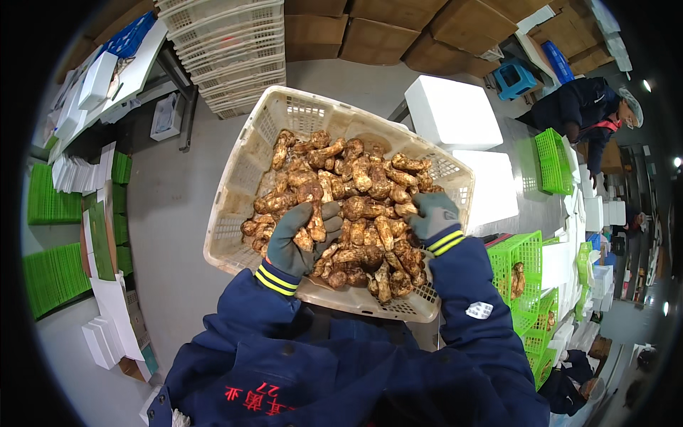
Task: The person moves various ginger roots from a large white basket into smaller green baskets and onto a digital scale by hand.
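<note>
A large off-white plastic crate [235,213] in front of me holds many brown, soil-marked mushrooms [362,173], which look like matsutake. My left hand [293,243], in a dark grey-green glove, cradles a mushroom [316,213] between thumb and fingers, its broad cap up and its stem pointing down towards me. Another pale stem shows beside it, against the palm. At the crate's right side, my right hand [435,215], gloved alike, is curled against a pale mushroom [405,208]. The back of that hand hides most of its fingers, so its grip is unclear.
White foam boxes [453,112] stand beyond the crate's right corner. Green baskets [515,283], some with mushrooms, line the metal table [512,139] at right. A stack of crates [229,53] rises behind. A co-worker [587,112] bends over the far right; another person [571,381] is lower right.
</note>
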A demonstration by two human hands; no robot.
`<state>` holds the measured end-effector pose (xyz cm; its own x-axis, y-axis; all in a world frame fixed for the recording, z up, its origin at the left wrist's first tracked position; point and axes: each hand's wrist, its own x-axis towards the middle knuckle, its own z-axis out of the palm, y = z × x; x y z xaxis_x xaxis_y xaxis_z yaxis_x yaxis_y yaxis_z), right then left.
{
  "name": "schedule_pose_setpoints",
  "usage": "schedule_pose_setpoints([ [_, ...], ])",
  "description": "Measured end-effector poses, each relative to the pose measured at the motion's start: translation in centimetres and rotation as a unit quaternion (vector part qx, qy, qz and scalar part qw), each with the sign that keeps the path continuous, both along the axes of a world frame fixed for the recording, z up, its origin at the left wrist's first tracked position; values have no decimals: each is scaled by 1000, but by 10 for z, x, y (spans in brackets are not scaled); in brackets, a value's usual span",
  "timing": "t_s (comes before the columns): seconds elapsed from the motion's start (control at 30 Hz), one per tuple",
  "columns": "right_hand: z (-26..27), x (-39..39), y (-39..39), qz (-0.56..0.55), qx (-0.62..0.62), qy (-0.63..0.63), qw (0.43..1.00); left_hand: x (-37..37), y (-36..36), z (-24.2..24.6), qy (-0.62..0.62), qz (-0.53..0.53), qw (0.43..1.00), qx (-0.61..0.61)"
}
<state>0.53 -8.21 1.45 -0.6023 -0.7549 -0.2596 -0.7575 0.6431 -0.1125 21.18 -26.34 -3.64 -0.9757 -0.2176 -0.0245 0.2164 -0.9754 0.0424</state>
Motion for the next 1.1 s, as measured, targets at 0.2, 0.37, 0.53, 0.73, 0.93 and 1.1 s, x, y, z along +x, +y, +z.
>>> schedule_pose_setpoints([
  [0.2, 17, -15, 40, -31, 42, -36, 998, -2, 6, 8, -45, 35, 998, -19],
  [0.37, 26, 5, 28, 69, 43, -10, 997, 1, 1, 1, -64, 59, 996, -17],
  [0.53, -11, 38, -33, 149, -85, -4, 985, -1, 1, 1, -62, 105, 992, -17],
  [0.73, -32, 32, -52, 60, -111, -153, 980, 3, 0, 2, -117, 111, 987, 3],
  [0.93, 11, 36, -38, -147, -354, -738, 555, -1, 2, 4, -52, 96, 994, -8],
  [1.1, -11, 41, -35, -203, -352, -708, 577, 0, 2, 7, -54, 48, 997, -23],
])
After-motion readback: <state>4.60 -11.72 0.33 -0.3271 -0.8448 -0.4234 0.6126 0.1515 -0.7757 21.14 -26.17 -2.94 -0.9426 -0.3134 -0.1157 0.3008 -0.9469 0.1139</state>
